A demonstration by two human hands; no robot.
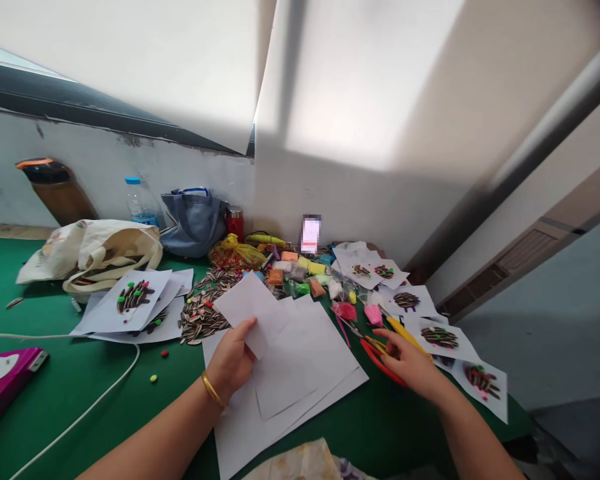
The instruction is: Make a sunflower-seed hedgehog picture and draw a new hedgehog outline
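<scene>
My left hand (233, 362), with a gold bangle on the wrist, pinches a small white sheet of paper (253, 310) and lifts it above a stack of white sheets (305, 373) on the green table. Over at the right, my right hand (407, 363) rests on red-handled scissors (377, 360), its fingers curled on the handles, beside a yellow pair (405, 333).
A pile of sunflower seeds (203, 310) lies behind the sheets. Coloured clay blocks (300, 270), paper sheets bearing seed pictures (135, 300), a cloth tote bag (97, 253), a grey bag (195, 223), a water bottle (140, 200), a white cable (80, 413) and a pink case (5, 377) stand around.
</scene>
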